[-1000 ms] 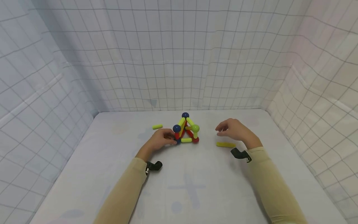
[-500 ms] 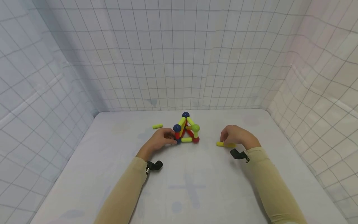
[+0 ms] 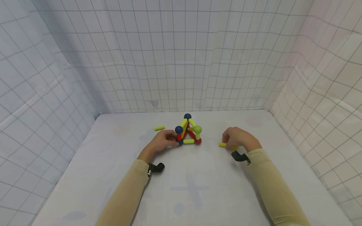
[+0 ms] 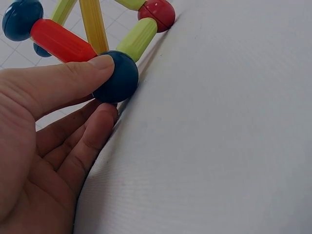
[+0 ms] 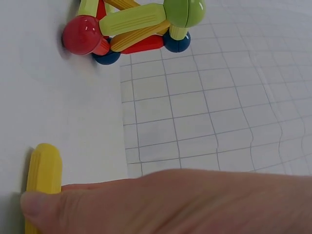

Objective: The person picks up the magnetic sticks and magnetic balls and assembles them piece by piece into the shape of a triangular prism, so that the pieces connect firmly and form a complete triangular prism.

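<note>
A small frame of coloured rods and balls (image 3: 188,141) stands on the table, a triangular prism in shape. My left hand (image 3: 162,140) pinches the blue ball (image 4: 118,78) at its lower left corner, the thumb on top and fingers beneath. A red rod (image 4: 62,41), a yellow rod (image 4: 93,24) and a lime rod (image 4: 137,40) meet at that ball. To the right, my right hand (image 3: 238,138) grips a long yellow rod (image 5: 45,168) lying on the table, its thumb across the near side. The rod's far end pokes out past the thumb.
A short lime rod (image 3: 159,128) lies on the table behind the left hand. White cloth walls with a grid pattern (image 3: 181,62) enclose the back and both sides of the white table (image 3: 195,175).
My right hand has come down from above onto the long yellow rod and taken hold of it. The left hand and the rod-and-ball frame have stayed in place.
</note>
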Tool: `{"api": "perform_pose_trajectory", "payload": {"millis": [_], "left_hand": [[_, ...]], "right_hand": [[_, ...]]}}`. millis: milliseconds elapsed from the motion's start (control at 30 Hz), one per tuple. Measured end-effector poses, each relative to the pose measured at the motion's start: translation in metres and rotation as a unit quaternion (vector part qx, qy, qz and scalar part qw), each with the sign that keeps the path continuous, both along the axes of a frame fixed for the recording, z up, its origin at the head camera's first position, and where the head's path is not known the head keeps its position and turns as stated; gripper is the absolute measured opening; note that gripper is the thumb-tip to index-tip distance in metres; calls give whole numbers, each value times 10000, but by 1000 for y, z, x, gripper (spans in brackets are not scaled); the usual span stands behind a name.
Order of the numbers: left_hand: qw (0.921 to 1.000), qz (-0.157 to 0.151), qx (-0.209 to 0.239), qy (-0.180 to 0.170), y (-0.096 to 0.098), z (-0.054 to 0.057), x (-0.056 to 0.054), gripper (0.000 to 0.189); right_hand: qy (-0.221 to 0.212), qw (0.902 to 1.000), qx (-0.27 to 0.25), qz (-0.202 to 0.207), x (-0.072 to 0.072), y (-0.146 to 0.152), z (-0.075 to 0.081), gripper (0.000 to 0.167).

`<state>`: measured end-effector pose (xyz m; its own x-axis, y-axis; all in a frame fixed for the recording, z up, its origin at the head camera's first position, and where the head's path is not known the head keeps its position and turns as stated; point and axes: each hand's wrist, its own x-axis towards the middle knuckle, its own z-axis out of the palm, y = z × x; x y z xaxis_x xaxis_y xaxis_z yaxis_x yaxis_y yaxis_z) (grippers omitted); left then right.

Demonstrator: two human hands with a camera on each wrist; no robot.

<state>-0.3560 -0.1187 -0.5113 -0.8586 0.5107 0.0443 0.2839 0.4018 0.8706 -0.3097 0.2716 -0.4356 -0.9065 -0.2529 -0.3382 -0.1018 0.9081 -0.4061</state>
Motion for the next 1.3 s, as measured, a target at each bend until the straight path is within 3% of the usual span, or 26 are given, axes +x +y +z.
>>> {"api": "perform_pose_trajectory", "payload": {"millis": [300,633,833,933,1100,1300], "left_hand": [[10000,-21,72,-15,0,0,1,21],[9999,-24,153,-20,1,-2,1,22],[9999,-6,169,37,0,-3,1,23],[9999,17,103,32,-1,-2,1,22],[9999,43,108,41,-1,0,1,21],[9998,-16,185,20,-1,-2,2,22]], "right_hand": [[247,9996,46,149,-5,-5,-5,19],[239,9997,-71,76,-4,-7,-3,12],[695,9966,-437,-53,-5,-7,5,16],[1210,9879,-970,-11,-4,-10,15,18],[2201,9600,-1722,177,-1,-24,35,24],[2764,9317,-2331,356,4,-48,52,25]]}}
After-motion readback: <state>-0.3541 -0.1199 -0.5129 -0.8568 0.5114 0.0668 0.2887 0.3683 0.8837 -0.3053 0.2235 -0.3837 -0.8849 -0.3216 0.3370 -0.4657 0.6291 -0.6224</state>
